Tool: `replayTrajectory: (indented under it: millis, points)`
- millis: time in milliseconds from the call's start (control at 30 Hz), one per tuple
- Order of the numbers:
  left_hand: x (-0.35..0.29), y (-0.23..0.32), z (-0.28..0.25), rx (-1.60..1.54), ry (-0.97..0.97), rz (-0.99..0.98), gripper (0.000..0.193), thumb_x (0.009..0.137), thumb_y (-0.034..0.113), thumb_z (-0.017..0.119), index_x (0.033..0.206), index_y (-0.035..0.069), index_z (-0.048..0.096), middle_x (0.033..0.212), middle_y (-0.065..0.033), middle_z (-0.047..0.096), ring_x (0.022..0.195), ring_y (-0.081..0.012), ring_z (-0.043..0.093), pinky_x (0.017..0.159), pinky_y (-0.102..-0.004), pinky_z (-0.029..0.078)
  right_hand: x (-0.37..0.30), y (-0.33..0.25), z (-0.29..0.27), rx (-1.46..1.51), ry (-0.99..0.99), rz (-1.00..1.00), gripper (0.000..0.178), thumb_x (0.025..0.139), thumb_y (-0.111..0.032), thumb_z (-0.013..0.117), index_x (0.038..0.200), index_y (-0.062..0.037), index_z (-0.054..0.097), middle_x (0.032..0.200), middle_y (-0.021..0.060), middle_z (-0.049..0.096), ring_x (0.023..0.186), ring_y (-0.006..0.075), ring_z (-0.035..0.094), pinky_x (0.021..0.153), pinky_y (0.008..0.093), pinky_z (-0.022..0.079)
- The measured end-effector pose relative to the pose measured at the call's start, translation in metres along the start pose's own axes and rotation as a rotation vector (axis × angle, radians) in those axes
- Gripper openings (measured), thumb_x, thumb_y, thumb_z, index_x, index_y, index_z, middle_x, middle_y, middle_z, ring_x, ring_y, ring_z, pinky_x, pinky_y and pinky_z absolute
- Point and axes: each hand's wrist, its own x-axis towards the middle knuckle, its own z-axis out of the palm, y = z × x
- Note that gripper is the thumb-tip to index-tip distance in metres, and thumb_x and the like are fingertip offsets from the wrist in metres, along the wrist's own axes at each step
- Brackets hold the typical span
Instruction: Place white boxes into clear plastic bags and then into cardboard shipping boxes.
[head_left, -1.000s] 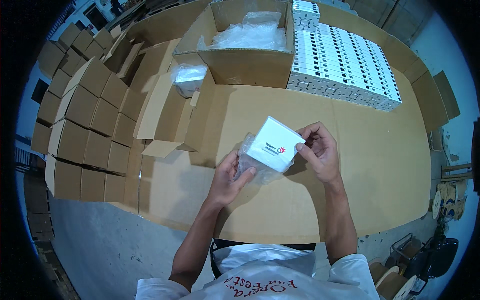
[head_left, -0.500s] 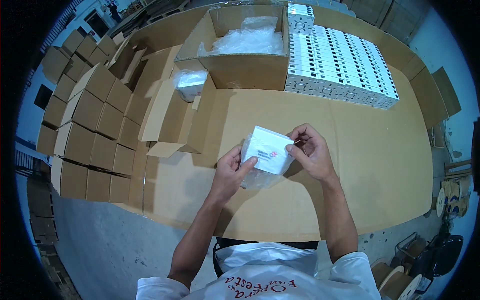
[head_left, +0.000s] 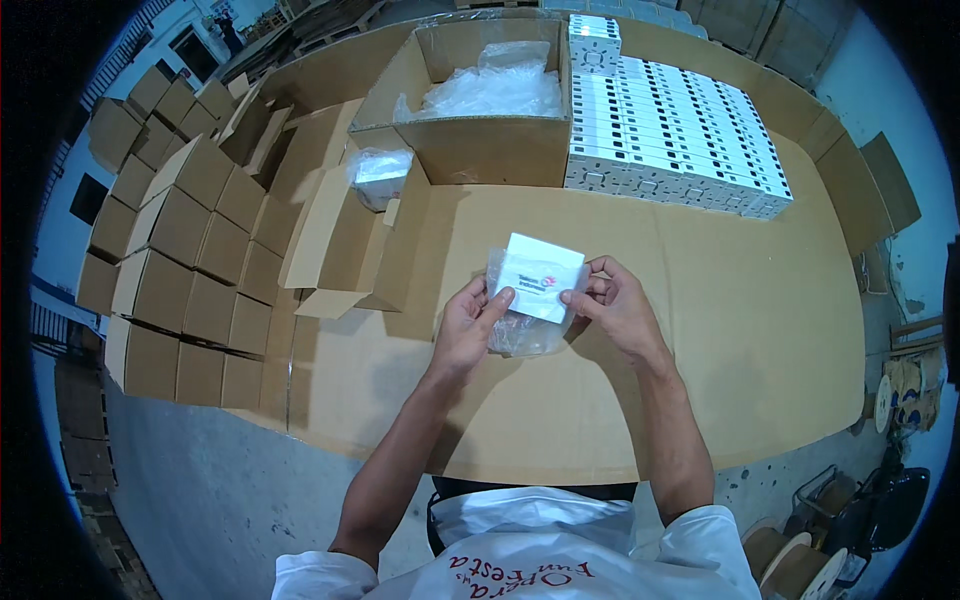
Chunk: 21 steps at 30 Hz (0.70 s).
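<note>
White box partly in clear pouch, above cardboard surface, left hand grasping both at left edge, right hand pinching right edge, open carton to the left.

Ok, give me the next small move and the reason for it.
I'd probably ease the white box deeper into the clear plastic: the box's upper edge seems to stand beyond the plastic, loose plastic hangs below it, and the left hand and right hand hold opposite sides.
</note>
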Motion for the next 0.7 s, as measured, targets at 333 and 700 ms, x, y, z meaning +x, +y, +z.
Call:
replayTrajectory:
  millis: [333, 700]
  points:
    - [0.015, -0.007, -0.009, 0.224, 0.045, 0.08, 0.031, 0.105, 0.022, 0.053, 0.125, -0.002, 0.059, 0.108, -0.0063, 0.069, 0.097, -0.0093, 0.063, 0.088, -0.0277, 0.051, 0.004, 0.003, 0.0, 0.014, 0.026, -0.048, 0.023, 0.09, -0.008, 0.074, 0.103, -0.0022, 0.056, 0.082, 0.0036, 0.067, 0.075, 0.0081, 0.062, 0.066, 0.0247, 0.05]
    - [0.01, 0.005, 0.001, 0.147, 0.081, 0.112, 0.035, 0.108, 0.022, 0.044, 0.128, -0.003, 0.059, 0.123, -0.0115, 0.064, 0.113, -0.0167, 0.061, 0.1, -0.0339, 0.049, 0.004, 0.008, -0.001, 0.038, 0.055, -0.194, 0.01, 0.094, -0.007, 0.068, 0.099, -0.0026, 0.061, 0.093, 0.0053, 0.071, 0.082, 0.0075, 0.059, 0.073, 0.0247, 0.05]
